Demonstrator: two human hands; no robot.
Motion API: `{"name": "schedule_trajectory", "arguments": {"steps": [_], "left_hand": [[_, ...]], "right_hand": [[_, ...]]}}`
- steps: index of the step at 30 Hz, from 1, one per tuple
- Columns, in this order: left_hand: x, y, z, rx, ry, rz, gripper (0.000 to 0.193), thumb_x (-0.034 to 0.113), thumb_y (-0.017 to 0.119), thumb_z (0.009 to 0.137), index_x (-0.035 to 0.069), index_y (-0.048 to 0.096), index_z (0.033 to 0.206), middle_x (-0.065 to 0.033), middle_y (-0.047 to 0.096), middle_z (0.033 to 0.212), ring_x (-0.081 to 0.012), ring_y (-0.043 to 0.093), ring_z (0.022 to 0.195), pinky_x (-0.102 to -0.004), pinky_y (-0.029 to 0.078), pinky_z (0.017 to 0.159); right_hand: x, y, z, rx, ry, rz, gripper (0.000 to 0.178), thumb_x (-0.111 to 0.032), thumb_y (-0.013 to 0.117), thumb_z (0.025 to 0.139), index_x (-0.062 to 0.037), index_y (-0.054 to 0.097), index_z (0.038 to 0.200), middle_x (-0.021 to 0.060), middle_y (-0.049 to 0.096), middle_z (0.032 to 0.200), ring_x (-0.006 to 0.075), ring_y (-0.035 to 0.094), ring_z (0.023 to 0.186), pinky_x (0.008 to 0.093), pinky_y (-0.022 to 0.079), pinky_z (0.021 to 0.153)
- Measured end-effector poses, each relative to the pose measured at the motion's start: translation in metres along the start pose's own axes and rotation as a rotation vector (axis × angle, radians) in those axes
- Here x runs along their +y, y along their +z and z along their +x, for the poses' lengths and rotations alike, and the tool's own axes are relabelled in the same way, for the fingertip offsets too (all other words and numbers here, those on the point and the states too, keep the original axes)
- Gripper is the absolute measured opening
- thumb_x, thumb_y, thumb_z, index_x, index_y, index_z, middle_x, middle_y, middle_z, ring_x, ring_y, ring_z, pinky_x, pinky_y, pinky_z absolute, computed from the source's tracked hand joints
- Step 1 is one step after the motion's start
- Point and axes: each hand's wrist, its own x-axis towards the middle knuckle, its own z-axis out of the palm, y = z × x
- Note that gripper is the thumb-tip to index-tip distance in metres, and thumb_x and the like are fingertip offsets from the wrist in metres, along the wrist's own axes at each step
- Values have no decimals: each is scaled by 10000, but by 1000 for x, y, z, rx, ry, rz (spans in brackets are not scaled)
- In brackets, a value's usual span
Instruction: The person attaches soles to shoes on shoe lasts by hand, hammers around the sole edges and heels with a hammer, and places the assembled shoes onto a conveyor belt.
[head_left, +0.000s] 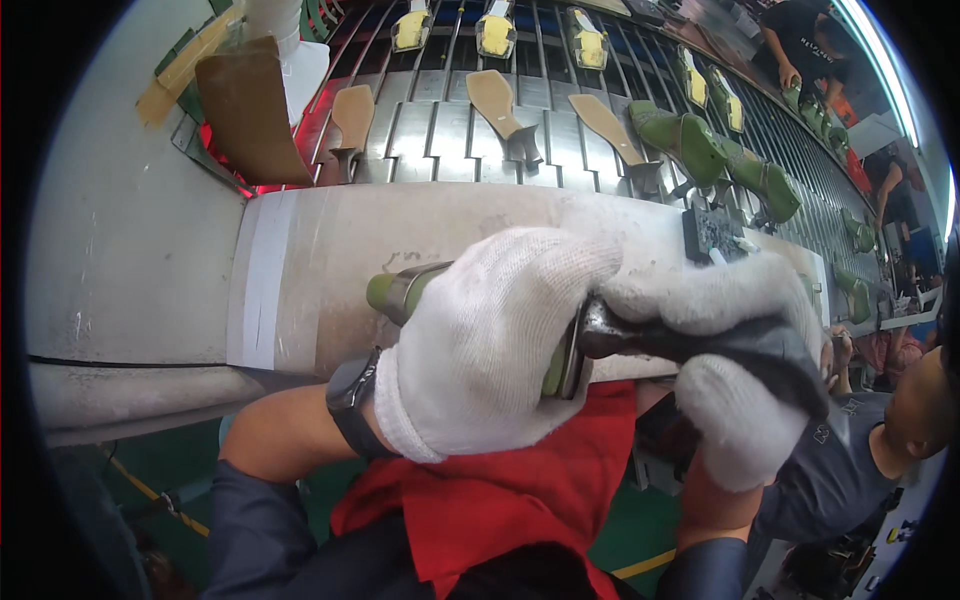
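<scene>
My left hand [500, 340], in a white knitted glove, is closed around a green shoe [415, 285] above the bench's near edge. One rounded green end shows beyond the glove on the left, and a green part with a dark rim shows below my fingers on the right. My right hand [745, 425], also gloved, grips a dark curved piece [650, 340] with a shiny rounded end. That end meets the fingers of my left hand beside the shoe. The kind of the dark piece cannot be made out, as my fingers cover much of it.
A pale bench top [350, 220] borders a slatted metal conveyor [430, 145]. Several tan soles [492, 100] with dark heels, green shoes [690, 140] and yellow-filled pieces [495, 35] lie there. A black block [705, 235] stands on the bench; brown cardboard [250, 110] is left. A person [850, 460] is close right.
</scene>
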Motion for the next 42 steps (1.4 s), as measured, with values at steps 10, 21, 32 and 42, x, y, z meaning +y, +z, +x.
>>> {"name": "schedule_trajectory", "arguments": {"steps": [10, 21, 32, 42], "left_hand": [[21, -6, -84, 52, 275, 363, 405, 237, 708, 993, -81, 620, 1229, -244, 705, 1129, -408, 745, 968, -595, 608, 989], [-57, 13, -160, 140, 94, 660, 641, 217, 750, 989, 9, 460, 1522, -264, 618, 1483, -470, 634, 1375, -677, 305, 1281], [-58, 12, -176, 132, 47, 652, 684, 308, 770, 982, 32, 443, 1516, -249, 622, 1454, -458, 639, 1359, -693, 308, 1277], [-55, 8, -176, 123, -17, 520, 498, 101, 762, 891, 70, 572, 1351, -195, 670, 1413, -430, 670, 1322, -731, 290, 1258]], "right_hand": [[14, 15, -42, -376, 109, 256, 380, 118, 726, 941, 53, 673, 1312, 248, 754, 1326, 320, 708, 1321, 451, 561, 1139], [152, 64, -90, 85, 310, 382, 264, -16, 668, 1033, 92, 679, 1274, 242, 781, 1243, 275, 777, 1145, 409, 643, 1012], [113, 35, -37, -147, 207, -2, 421, -176, 839, 964, 107, 653, 1213, 334, 741, 1285, 446, 752, 1195, 562, 607, 1079], [111, 59, -18, -395, 18, -162, 294, 18, 856, 804, -16, 765, 1082, 202, 805, 1062, 345, 826, 1012, 410, 664, 916]]}}
